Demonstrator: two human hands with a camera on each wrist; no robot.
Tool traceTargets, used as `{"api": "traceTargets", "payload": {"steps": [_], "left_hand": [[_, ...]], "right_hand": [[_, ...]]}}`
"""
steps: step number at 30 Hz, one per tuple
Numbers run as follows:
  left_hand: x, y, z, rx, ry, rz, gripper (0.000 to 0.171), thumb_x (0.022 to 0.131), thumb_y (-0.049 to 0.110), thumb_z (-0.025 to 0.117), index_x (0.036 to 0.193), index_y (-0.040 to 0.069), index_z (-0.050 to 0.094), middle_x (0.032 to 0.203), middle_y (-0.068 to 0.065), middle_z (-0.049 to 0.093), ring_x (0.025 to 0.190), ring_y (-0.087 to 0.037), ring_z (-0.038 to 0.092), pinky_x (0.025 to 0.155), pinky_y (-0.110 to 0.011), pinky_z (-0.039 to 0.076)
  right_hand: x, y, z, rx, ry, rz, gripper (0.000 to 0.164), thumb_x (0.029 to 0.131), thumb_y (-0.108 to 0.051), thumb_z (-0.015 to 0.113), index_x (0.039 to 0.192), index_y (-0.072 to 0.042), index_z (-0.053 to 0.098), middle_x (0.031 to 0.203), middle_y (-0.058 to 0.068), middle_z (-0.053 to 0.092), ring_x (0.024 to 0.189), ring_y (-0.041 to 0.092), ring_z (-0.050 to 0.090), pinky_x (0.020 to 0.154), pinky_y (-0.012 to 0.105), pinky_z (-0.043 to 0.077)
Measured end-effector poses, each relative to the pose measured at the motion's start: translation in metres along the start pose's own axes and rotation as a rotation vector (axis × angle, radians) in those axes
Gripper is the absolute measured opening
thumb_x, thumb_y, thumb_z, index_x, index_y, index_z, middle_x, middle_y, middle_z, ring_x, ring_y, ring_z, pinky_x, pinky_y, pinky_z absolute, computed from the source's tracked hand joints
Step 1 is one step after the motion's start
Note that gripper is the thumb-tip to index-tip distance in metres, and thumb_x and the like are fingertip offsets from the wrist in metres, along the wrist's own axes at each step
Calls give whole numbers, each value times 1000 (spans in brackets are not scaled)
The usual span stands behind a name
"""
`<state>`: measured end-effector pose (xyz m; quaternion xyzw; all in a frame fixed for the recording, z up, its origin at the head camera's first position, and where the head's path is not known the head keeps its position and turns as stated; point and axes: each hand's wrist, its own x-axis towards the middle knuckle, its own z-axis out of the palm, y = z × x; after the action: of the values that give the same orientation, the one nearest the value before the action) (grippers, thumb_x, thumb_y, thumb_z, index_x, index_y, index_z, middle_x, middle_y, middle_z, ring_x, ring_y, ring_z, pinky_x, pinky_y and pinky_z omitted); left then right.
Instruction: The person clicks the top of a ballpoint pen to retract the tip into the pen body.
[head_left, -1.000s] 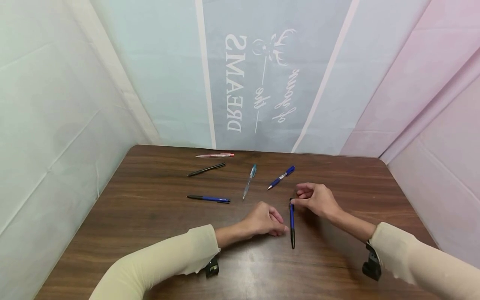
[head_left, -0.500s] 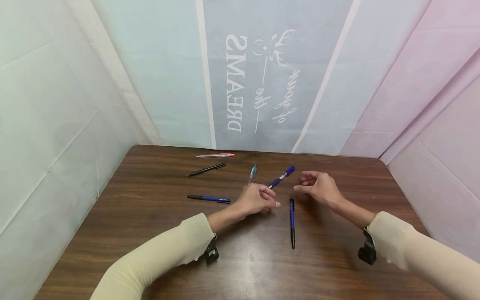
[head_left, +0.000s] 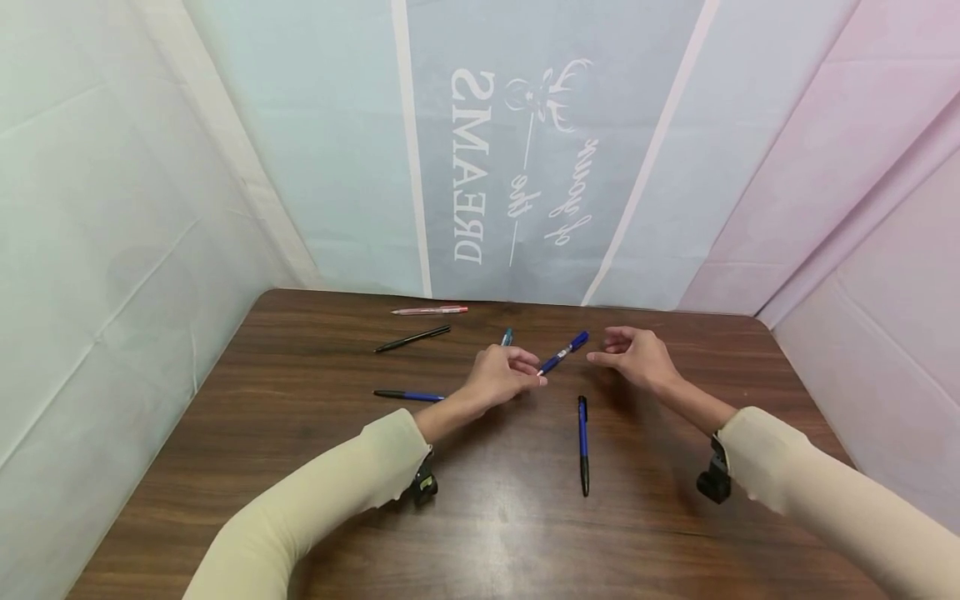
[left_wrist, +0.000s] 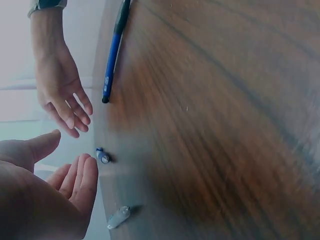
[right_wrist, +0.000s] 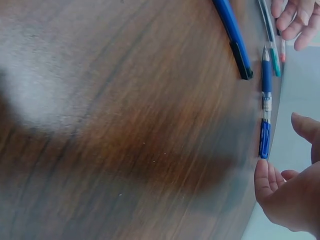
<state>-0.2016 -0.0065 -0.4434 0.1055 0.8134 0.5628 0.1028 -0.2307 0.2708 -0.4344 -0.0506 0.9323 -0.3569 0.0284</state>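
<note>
A second ago the right hand (head_left: pixel 636 358) touched the nearest pen (head_left: pixel 583 446); now we see it lying free on the table (head_left: pixel 660 542), that hand and the left hand (head_left: pixel 497 373) both farther back, holding nothing, thumbs apart from fingers. Between them lies the blue pen (head_left: pixel 562 353), its tip near the left, which hides most of the teal pen (head_left: pixel 507 336).

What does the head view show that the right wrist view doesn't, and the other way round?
Only the head view: the DREAMS lettering, both sleeves and the full length of the blue-and-black pen nearest the person.
Only the right wrist view: the clear barrel of the teal-ended pen.
Both: that pen's teal end, the white-labelled blue pen and the blue-and-black pen's clip end.
</note>
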Motion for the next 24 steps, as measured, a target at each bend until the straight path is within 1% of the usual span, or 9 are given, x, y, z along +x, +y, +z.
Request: {"api": "traceTargets", "payload": {"steps": [2, 7, 11, 16, 20, 24], "left_hand": [[3, -1, -1, 18, 10, 17, 36, 88, 15, 89, 118, -1, 77, 98, -6, 80, 84, -14, 76, 67, -23, 60], [8, -4, -1, 59, 33, 58, 36, 90, 13, 87, 120, -2, 76, 109, -12, 80, 97, -21, 78, 75, -26, 64], [11, -7, 0, 71, 36, 78, 40, 90, 13, 87, 125, -3, 74, 117, -16, 78, 105, -25, 77, 84, -29, 65], [15, -7, 4, 63, 35, 88, 44, 90, 11, 86, 129, -5, 72, 121, -18, 77, 109, -28, 76, 90, -32, 64], [18, -8, 8, 62, 34, 83, 44, 90, 9, 86, 129, -5, 71, 122, -19, 76, 110, -28, 76, 91, -31, 64], [22, -7, 12, 85, 42, 82, 42, 91, 7, 85, 129, -5, 71, 122, -18, 76, 111, -28, 76, 91, -31, 64]], "right_hand": [[3, 1, 1, 8, 0, 8, 72, 95, -35, 82, 148, 6, 54, 131, 26, 70, 118, 39, 68, 99, 54, 59], [10, 3, 5, 22, 4, 29, 71, 95, -34, 83, 147, 6, 56, 133, 26, 69, 120, 40, 68, 97, 51, 60], [15, 4, 9, 15, 20, 19, 72, 94, -34, 84, 148, 5, 56, 134, 26, 69, 122, 41, 68, 97, 52, 60], [21, 5, 11, 14, 36, 9, 74, 94, -33, 84, 150, 3, 54, 134, 27, 69, 124, 42, 67, 100, 56, 58], [24, 6, 14, 24, 41, 13, 75, 94, -35, 83, 151, 4, 52, 135, 27, 68, 125, 42, 66, 101, 55, 58], [26, 8, 17, 47, 40, 15, 75, 95, -33, 83, 151, 5, 52, 138, 27, 66, 127, 42, 65, 102, 54, 58]]}}
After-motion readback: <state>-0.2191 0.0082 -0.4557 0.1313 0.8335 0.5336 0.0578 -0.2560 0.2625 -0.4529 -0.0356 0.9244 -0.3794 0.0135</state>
